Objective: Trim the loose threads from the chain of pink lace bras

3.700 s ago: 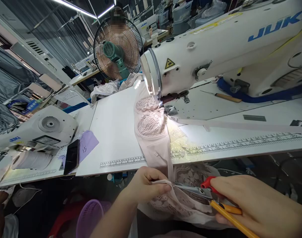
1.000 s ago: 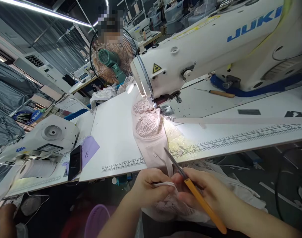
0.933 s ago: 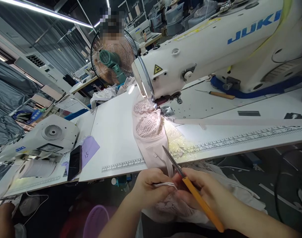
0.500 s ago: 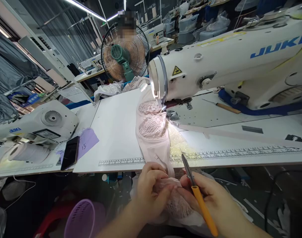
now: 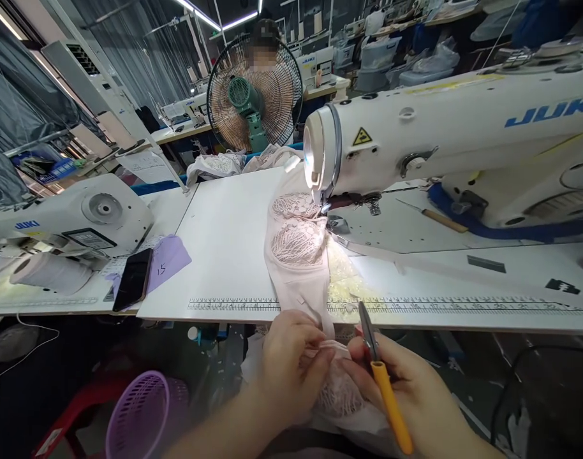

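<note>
A pale pink lace bra (image 5: 298, 245) lies under the sewing machine's needle area, and its lower end runs over the table's front edge. My left hand (image 5: 296, 357) is closed, pinching pale pink fabric just below that edge, with thumb and fingertips together. Close beside it, my right hand (image 5: 406, 376) holds orange-handled scissors (image 5: 387, 395), seen edge-on with the blades pointing up and away. The right thumb and forefinger also seem to touch the fabric. More lace (image 5: 339, 392) hangs beneath both hands, and its lower part is partly hidden.
The sewing machine (image 5: 416, 140) stands over the right side of the white table (image 5: 224, 242). A wooden-handled awl (image 5: 444, 220) lies on its bed. Leftward are a phone (image 5: 133, 278), purple paper (image 5: 169, 255) and a thread cone (image 5: 52, 273). A purple basket (image 5: 138, 414) stands below; a person sits behind the fan (image 5: 253, 95).
The camera view has shifted slightly, so the machine appears farther right. Both hands stay at the fabric, with small finger movements; the scissors remain in my right hand.
</note>
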Tool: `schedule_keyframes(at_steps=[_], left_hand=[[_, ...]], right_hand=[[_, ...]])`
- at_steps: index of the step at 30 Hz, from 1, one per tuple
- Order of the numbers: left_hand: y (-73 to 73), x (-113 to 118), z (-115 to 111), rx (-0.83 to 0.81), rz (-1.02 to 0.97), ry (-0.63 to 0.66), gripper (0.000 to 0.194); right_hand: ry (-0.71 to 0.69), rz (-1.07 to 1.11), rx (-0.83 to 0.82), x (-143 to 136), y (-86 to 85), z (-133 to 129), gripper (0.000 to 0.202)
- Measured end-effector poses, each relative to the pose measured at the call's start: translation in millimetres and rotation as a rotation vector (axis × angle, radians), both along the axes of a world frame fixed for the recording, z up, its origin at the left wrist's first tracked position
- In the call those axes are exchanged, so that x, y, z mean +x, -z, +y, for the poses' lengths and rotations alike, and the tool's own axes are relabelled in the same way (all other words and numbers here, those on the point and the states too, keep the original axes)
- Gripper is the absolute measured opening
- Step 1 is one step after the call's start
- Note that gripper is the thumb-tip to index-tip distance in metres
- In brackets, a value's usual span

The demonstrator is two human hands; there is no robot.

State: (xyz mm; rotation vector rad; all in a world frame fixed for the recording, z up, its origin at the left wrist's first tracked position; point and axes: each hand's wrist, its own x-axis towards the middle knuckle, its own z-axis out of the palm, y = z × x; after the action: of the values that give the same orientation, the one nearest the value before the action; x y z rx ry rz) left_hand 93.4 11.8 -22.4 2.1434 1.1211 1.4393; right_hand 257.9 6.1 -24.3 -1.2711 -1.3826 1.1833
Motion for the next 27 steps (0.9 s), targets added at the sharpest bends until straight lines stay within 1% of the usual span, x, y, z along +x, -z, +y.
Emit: schedule_keyframes(at_steps=[4,7,8,10,14,17,19,23,27], left_hand=[[-3.3,2,-1,0.009,-0.007,-0.008,0.013],[-6.3,3,-3,0.024,0.018,-0.014,0.012],[-7.1,3,-5,-0.002,0.021,-0.026,0.011],[-8.2,3,-7,-0.106,0.013,-0.048,0.01],[-7.3,5,-10,-0.311,-0.046,0.003,0.011],[-5.7,7,-10,-0.391,-0.084,0.007,0.012],[-5.4,8,-10,-0.424,-0.116,0.004,0.011],[-7.3,10,-9,-0.475,-0.211,0.035,0.012],[-9.6,10,-9,-0.545,-0.26,0.058,0.003]], right_hand=[[0.001,0.003,-0.003,0,-2.2,-1,0.037],[-0.028,0.014,-0.027,2,-1.2,-2,0.037],[-0.043,0.012,-0.033,3,-0.1,-2,0.038],[-0.073,0.005,-0.041,5,3.5,-3,0.039],[-0.113,-0.022,-0.04,10,13.5,-4,0.043],[-0.112,-0.042,-0.036,12,16.2,-5,0.043],[-0.116,-0.025,-0.051,12,12.8,-5,0.041],[-0.152,0.036,-0.134,11,-1.9,-3,0.038],[-0.209,0.052,-0.161,12,-12.7,2,0.036]])
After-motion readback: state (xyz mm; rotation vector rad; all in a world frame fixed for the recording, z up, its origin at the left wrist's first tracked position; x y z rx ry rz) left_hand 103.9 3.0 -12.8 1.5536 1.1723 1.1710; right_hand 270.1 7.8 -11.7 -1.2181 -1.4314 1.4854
